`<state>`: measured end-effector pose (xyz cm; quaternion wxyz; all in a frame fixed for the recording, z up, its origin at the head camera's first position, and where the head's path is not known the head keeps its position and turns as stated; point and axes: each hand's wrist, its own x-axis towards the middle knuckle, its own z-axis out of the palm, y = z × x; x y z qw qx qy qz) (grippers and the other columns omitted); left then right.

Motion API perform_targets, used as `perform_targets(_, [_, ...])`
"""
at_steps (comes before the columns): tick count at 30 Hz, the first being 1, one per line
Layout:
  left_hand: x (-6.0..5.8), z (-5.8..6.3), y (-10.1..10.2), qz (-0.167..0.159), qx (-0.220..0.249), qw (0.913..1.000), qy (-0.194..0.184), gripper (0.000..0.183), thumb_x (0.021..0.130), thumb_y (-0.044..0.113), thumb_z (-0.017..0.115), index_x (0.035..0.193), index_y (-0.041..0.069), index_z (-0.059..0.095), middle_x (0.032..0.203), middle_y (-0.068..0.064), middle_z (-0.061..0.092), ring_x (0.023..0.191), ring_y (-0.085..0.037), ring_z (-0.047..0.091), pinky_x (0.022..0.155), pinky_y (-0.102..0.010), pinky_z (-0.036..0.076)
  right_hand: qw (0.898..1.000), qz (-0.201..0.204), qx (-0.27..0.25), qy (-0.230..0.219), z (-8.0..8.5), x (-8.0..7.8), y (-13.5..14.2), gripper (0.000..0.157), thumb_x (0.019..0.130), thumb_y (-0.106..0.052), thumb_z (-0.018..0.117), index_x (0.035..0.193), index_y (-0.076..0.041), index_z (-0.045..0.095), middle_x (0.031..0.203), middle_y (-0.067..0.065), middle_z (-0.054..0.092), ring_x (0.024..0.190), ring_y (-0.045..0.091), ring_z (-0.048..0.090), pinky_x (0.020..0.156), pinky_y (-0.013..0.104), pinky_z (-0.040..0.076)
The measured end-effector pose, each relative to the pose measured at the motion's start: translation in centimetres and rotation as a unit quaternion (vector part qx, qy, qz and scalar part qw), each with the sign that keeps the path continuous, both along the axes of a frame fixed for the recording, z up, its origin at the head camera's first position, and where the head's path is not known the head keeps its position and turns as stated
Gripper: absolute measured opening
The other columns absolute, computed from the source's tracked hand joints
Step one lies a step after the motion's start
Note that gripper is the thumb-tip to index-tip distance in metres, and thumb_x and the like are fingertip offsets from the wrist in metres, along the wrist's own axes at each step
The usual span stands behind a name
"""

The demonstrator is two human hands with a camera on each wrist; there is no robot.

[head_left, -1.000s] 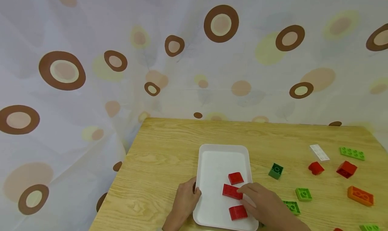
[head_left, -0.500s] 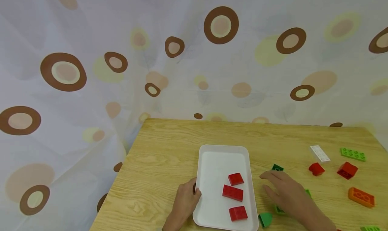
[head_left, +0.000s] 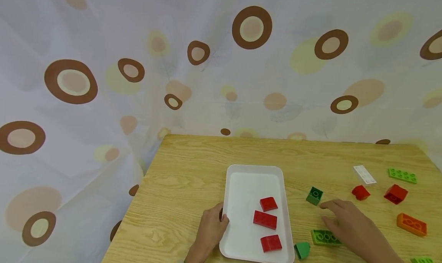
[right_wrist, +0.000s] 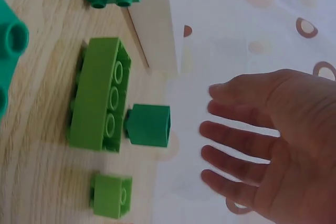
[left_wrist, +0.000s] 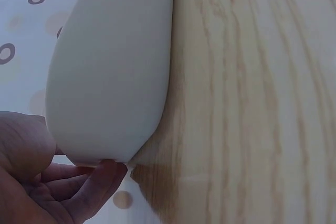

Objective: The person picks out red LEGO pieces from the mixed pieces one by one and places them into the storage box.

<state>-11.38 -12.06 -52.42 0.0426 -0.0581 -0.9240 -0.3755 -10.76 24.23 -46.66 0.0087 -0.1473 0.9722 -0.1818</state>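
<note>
In the head view my left hand (head_left: pixel 211 225) holds the left rim of a white tray (head_left: pixel 241 186), thumb over the edge. The left wrist view shows its fingers (left_wrist: pixel 100 190) curled at the tray's outer wall (left_wrist: pixel 113 77). Three red toy bricks lie in the tray: a small one (head_left: pixel 268 204), a longer one (head_left: pixel 265 219) and another (head_left: pixel 271 243). My right hand (head_left: pixel 352 226) hovers right of the tray holding nothing, its fingers loosely extended in the right wrist view. Nearest it are a dark green brick (head_left: pixel 314 196) and a long light green brick (head_left: pixel 324 237).
A green rounded brick (head_left: pixel 302 250) lies against the tray's right side. Farther right on the wooden table (head_left: pixel 193 171) are red bricks (head_left: pixel 395 194), an orange brick (head_left: pixel 411 224), a white brick (head_left: pixel 364 174) and a light green one (head_left: pixel 402 175). A patterned curtain (head_left: pixel 214 78) hangs behind.
My right hand has left the long red brick inside the tray and moved right, out over the green bricks. My left hand and the tray stay where they were.
</note>
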Motion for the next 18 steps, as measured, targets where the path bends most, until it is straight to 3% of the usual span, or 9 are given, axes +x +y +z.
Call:
perform_targets(7, [0.0,0.0,0.0,-0.006,0.000,1.0000,0.003,0.024,0.086,-0.005,0.065,0.110,-0.006,0.068,0.086,-0.011,0.072,0.070,-0.010,0.061,0.059,-0.024,0.050,0.986,-0.033,0.041,-0.161,-0.4,0.0,2.8,0.039,0.089,-0.029,0.074,0.115,-0.001,0.067,0.109,0.015,0.067,0.099,0.039,0.061,0.081,0.058,0.049])
perform_targets(13, [0.0,0.1,0.0,-0.013,-0.001,0.9999,0.000,0.025,0.087,-0.006,0.065,0.112,-0.006,0.068,0.088,-0.012,0.072,0.070,-0.010,0.060,0.059,-0.023,0.050,0.970,-0.056,0.056,-0.230,-1.1,0.6,5.1,0.051,0.088,-0.029,0.075,0.118,0.010,0.061,0.107,0.021,0.065,0.099,0.044,0.060,0.081,0.058,0.049])
perform_targets(18, [-0.2,0.1,-0.1,-0.016,-0.003,0.9999,-0.002,0.025,0.087,-0.005,0.065,0.112,-0.006,0.067,0.088,-0.012,0.072,0.071,-0.011,0.061,0.059,-0.023,0.051,0.952,-0.073,0.056,-0.291,-2.0,1.4,6.8,0.054,0.088,-0.026,0.076,0.117,0.014,0.056,0.101,0.018,0.062,0.092,0.040,0.061,0.078,0.054,0.050])
